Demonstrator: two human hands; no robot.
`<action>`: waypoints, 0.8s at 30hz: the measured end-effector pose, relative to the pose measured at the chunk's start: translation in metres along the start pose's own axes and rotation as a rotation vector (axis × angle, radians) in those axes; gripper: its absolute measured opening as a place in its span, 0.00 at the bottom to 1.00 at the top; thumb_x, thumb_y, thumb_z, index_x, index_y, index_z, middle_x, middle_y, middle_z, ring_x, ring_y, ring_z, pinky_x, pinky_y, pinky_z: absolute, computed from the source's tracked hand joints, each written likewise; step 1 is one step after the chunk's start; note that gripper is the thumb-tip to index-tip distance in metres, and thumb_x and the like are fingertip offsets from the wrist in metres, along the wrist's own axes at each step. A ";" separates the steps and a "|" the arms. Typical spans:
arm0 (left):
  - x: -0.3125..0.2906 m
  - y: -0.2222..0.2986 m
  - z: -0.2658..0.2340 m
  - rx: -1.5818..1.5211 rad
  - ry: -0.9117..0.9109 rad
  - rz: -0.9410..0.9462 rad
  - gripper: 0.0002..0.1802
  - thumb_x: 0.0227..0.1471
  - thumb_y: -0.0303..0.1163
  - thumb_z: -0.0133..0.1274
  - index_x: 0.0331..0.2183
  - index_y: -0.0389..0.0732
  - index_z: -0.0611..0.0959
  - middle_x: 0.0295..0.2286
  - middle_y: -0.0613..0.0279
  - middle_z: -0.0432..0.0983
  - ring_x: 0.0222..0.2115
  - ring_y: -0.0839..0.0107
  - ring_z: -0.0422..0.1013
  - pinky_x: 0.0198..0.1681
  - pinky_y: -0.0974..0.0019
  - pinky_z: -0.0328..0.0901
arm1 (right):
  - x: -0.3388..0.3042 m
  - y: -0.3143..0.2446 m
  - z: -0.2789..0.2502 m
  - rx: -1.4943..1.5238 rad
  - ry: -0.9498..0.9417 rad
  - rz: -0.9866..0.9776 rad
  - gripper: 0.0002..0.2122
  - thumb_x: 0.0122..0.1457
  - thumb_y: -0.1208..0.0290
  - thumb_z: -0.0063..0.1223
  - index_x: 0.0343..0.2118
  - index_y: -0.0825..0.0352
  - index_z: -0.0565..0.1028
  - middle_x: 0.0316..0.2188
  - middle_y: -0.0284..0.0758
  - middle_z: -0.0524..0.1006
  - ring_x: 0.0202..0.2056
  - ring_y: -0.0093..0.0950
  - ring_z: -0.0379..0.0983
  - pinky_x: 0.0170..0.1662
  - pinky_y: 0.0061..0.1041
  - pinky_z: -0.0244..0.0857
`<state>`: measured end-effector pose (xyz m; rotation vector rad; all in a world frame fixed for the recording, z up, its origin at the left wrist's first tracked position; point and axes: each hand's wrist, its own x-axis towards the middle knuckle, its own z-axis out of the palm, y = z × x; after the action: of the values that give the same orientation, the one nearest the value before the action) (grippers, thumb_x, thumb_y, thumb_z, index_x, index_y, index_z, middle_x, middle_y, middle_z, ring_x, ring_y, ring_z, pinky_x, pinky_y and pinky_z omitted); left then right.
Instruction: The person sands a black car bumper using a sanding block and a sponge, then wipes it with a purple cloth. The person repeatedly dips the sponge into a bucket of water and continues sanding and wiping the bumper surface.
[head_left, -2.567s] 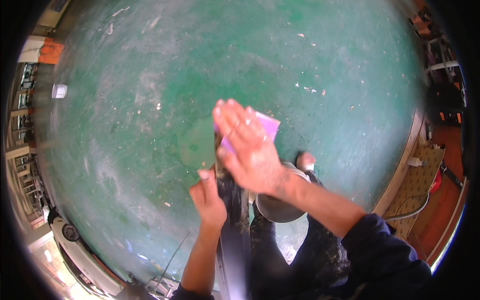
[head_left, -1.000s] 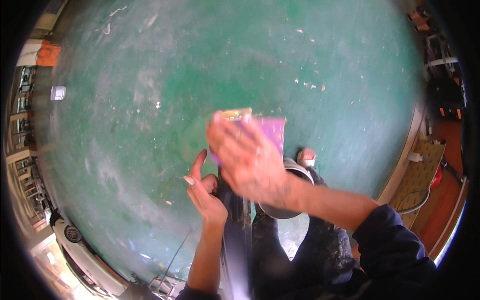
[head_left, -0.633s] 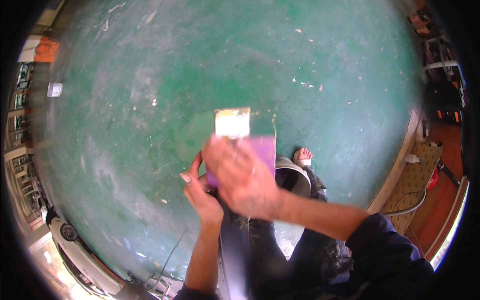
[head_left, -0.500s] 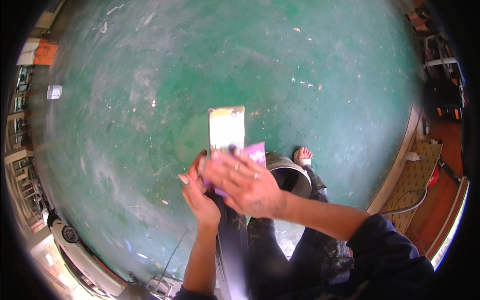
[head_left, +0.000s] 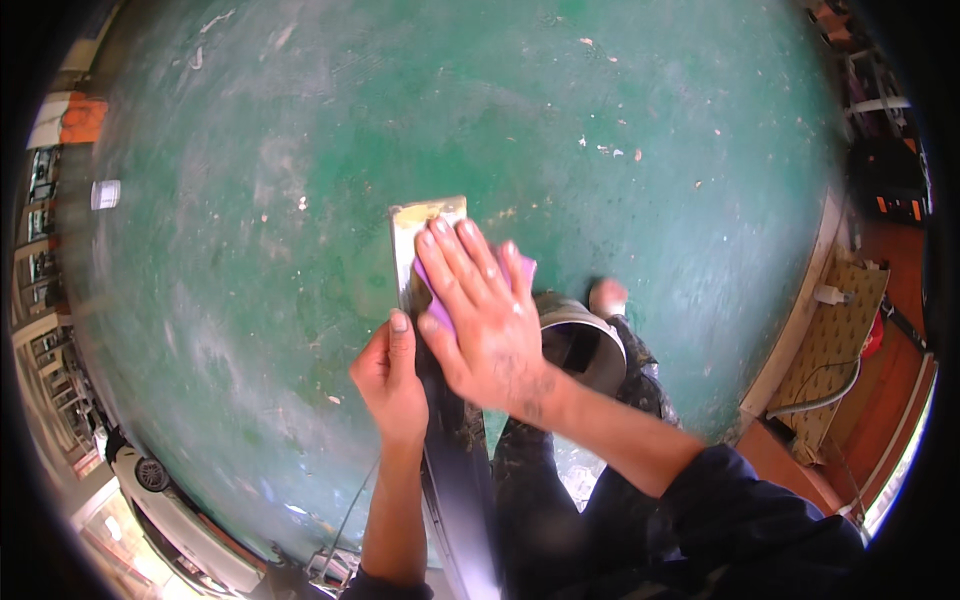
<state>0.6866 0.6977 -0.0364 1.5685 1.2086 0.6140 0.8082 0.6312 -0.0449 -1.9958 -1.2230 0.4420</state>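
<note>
I am having the right hand (head_left: 490,325) press flat on a purple sheet (head_left: 436,303), its fingers stretched out and its thumb spread toward the left hand. It is holding the sheet pinned between its palm and the face of a long, narrow panel (head_left: 455,470). The sheet is lying just below the panel's pale far end, showing beside the thumb and poking out past the panel's right edge.

The left hand (head_left: 392,385) is resting at the panel's left edge, thumb pointing up along it and fingers curling. I am not managing to tell whether those fingers are grasping the edge, since the undersides are staying out of my sight.

The panel is running up from the lower border of my view, dark along most of its length, with a tan strip across its tip. Just right of the right hand I am seeing a bucket (head_left: 605,362), dark inside, standing near a foot (head_left: 608,297) on the green floor (head_left: 250,300). A white container (head_left: 105,194) is sitting well apart at the far left.
</note>
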 end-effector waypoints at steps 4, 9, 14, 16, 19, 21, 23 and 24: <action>-0.002 0.000 0.001 0.058 0.006 -0.015 0.23 0.68 0.35 0.51 0.22 0.36 0.69 0.19 0.77 0.56 0.23 0.84 0.50 0.23 0.70 0.45 | -0.051 -0.011 0.004 0.051 -0.144 0.041 0.35 0.63 0.59 0.51 0.71 0.66 0.56 0.71 0.41 0.57 0.71 0.46 0.49 0.69 0.54 0.43; -0.001 0.001 0.001 0.067 -0.011 0.011 0.22 0.68 0.36 0.50 0.23 0.35 0.70 0.19 0.77 0.57 0.23 0.84 0.51 0.23 0.70 0.46 | 0.004 0.006 -0.002 -0.104 -0.003 0.108 0.34 0.65 0.57 0.46 0.71 0.65 0.54 0.72 0.42 0.54 0.72 0.46 0.46 0.69 0.57 0.40; -0.004 0.000 0.006 0.070 -0.007 0.011 0.23 0.69 0.37 0.49 0.22 0.37 0.68 0.19 0.77 0.55 0.23 0.84 0.49 0.23 0.70 0.44 | -0.055 -0.006 0.006 0.025 -0.165 0.163 0.36 0.64 0.59 0.47 0.72 0.66 0.51 0.73 0.43 0.51 0.74 0.44 0.41 0.71 0.52 0.30; -0.003 0.001 0.005 0.071 -0.010 0.013 0.24 0.69 0.37 0.49 0.21 0.37 0.68 0.19 0.77 0.55 0.23 0.84 0.50 0.23 0.70 0.45 | -0.037 0.003 0.001 -0.075 -0.136 0.126 0.35 0.64 0.60 0.46 0.72 0.65 0.52 0.73 0.42 0.52 0.74 0.45 0.42 0.71 0.53 0.30; 0.000 -0.002 0.003 0.048 -0.027 0.013 0.23 0.69 0.37 0.49 0.22 0.37 0.68 0.19 0.77 0.56 0.23 0.84 0.50 0.23 0.70 0.45 | -0.004 0.005 -0.003 -0.066 -0.019 0.148 0.32 0.67 0.59 0.45 0.71 0.64 0.54 0.72 0.39 0.54 0.73 0.45 0.44 0.69 0.56 0.37; 0.001 -0.005 0.001 0.038 -0.041 0.017 0.23 0.69 0.37 0.49 0.22 0.37 0.68 0.19 0.77 0.56 0.23 0.84 0.50 0.23 0.70 0.45 | -0.021 0.000 0.003 -0.035 -0.057 0.170 0.33 0.66 0.58 0.46 0.71 0.63 0.54 0.72 0.38 0.54 0.73 0.45 0.44 0.70 0.56 0.38; -0.002 -0.007 0.001 0.068 -0.012 0.013 0.23 0.69 0.37 0.48 0.22 0.38 0.68 0.19 0.77 0.55 0.23 0.84 0.49 0.23 0.70 0.45 | -0.052 -0.006 0.005 -0.002 -0.139 0.160 0.33 0.65 0.58 0.47 0.71 0.63 0.55 0.72 0.38 0.55 0.73 0.45 0.44 0.70 0.56 0.38; -0.003 -0.008 0.000 0.088 0.004 0.008 0.23 0.69 0.37 0.48 0.21 0.38 0.67 0.19 0.77 0.54 0.23 0.84 0.49 0.23 0.70 0.44 | -0.048 -0.003 0.003 -0.037 -0.127 0.139 0.33 0.65 0.58 0.47 0.71 0.62 0.55 0.72 0.38 0.55 0.73 0.45 0.44 0.70 0.56 0.38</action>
<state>0.6823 0.6943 -0.0433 1.6473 1.2479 0.5763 0.7812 0.5912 -0.0490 -2.1197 -1.1799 0.6280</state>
